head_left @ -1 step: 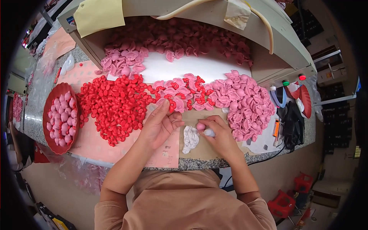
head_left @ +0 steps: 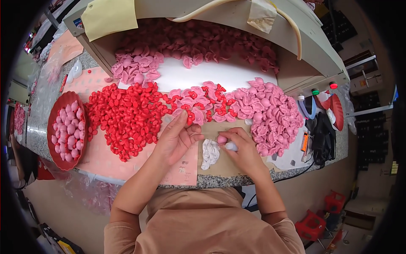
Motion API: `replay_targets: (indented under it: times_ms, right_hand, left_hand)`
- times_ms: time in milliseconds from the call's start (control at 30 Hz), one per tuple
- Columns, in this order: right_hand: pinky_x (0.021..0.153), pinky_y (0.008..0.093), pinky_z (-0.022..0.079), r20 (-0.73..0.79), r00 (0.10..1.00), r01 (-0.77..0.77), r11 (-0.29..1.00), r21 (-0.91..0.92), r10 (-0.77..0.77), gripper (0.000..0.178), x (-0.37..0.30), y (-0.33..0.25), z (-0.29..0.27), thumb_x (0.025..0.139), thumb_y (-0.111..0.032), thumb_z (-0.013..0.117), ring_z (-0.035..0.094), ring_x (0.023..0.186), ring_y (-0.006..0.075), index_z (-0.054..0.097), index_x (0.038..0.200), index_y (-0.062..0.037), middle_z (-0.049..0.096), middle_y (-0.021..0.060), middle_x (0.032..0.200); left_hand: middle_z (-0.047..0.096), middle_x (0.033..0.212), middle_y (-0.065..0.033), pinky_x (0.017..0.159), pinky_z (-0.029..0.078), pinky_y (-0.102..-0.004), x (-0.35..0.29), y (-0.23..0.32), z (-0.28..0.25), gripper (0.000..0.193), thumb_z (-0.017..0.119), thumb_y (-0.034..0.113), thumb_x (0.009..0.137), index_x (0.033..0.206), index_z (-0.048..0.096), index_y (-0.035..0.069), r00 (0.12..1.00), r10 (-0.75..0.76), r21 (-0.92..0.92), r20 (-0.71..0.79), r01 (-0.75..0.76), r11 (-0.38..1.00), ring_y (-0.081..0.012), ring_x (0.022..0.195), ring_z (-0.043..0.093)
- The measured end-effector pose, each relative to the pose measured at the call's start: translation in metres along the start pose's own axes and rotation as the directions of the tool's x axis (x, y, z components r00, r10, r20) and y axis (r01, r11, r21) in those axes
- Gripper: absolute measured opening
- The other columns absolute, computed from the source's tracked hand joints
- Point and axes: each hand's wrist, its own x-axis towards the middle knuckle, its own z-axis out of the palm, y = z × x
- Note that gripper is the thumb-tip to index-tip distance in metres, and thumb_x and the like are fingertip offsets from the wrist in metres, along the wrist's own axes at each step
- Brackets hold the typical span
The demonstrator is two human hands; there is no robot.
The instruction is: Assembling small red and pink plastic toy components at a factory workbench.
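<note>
Left fingers (head_left: 181, 120) pinched on a red bow (head_left: 190, 119), right fingers (head_left: 231, 136) closed around a pink ball (head_left: 221, 139), pale rounded object (head_left: 231, 146).

- At 6 o'clock, a plain tan-brown shirt (head_left: 220, 228) covers the torso, its cloth matt and loose.
- Soft creases run crosswise over the shirt's front, the deepest toward its 12 o'clock side.
- At 7 o'clock, the left sleeve (head_left: 121, 238), short and wide-mouthed, is of the same tan-brown cloth.
- At 5 o'clock, the matching right sleeve (head_left: 282, 237) shows folds near its opening.
- Beyond both sleeves, the forearms are bare and narrow toward the wrists.
- Just off centre toward 8 o'clock, the left hand (head_left: 174, 142) is ungloved.
- Toward 4 o'clock, the right hand (head_left: 242, 148) is ungloved too.
</note>
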Motion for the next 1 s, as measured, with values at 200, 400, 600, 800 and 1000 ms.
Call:
replay_targets:
  times_ms: [200,400,600,800,1000]
  right_hand:
    - [0.078,0.0316,0.047,-0.082,0.994,-0.061,0.985,0.162,0.075,0.032,0.010,0.007,-0.005,0.073,-0.002,0.065,0.058,0.092,0.0269,0.060,0.105,-0.0044,0.056,0.0113,0.102]
    - [0.082,0.0327,0.046,-0.026,0.999,0.033,0.999,-0.023,-0.034,0.035,0.020,0.003,-0.002,0.073,0.000,0.064,0.056,0.096,0.0277,0.058,0.108,-0.0033,0.056,0.0118,0.104]
    - [0.081,0.0340,0.045,0.002,0.996,0.091,0.994,-0.066,-0.091,0.035,0.018,-0.009,0.000,0.067,0.006,0.064,0.056,0.091,0.0284,0.059,0.102,-0.0009,0.057,0.0130,0.097]
    - [0.080,0.0307,0.043,-0.076,0.997,0.041,0.993,0.106,-0.033,0.030,0.028,-0.023,-0.024,0.074,0.004,0.062,0.055,0.089,0.0223,0.060,0.104,0.0004,0.057,0.0107,0.096]
    - [0.089,0.0313,0.040,-0.455,0.884,0.251,0.930,0.267,-0.108,0.026,0.054,-0.065,-0.024,0.077,-0.003,0.062,0.052,0.101,0.0222,0.060,0.102,0.0039,0.057,0.0115,0.101]
  left_hand:
    - [0.063,0.088,-0.0051,0.070,0.054,-0.0347,0.004,-0.004,0.000,0.021,0.050,0.028,0.092,0.095,0.058,0.009,0.999,-0.034,0.042,-0.002,0.034,0.999,-0.0170,0.078,0.062]
    - [0.064,0.089,-0.0055,0.069,0.054,-0.0350,0.007,0.006,-0.004,0.021,0.051,0.028,0.092,0.097,0.059,0.009,0.999,-0.022,0.043,-0.024,0.023,0.999,-0.0171,0.079,0.062]
    - [0.065,0.094,-0.0052,0.069,0.054,-0.0375,0.001,-0.005,-0.021,0.018,0.055,0.023,0.090,0.103,0.062,0.012,1.000,0.013,-0.018,-0.007,-0.013,1.000,-0.0192,0.081,0.064]
    - [0.060,0.084,-0.0013,0.072,0.052,-0.0333,0.005,-0.010,-0.009,0.016,0.054,0.028,0.090,0.096,0.056,0.013,0.986,-0.011,-0.070,0.165,0.022,0.997,-0.0170,0.079,0.061]
    - [0.058,0.089,0.0001,0.072,0.051,-0.0313,0.006,-0.002,-0.005,0.017,0.055,0.029,0.090,0.099,0.053,0.015,0.987,0.053,-0.099,0.152,-0.039,0.994,-0.0163,0.078,0.061]
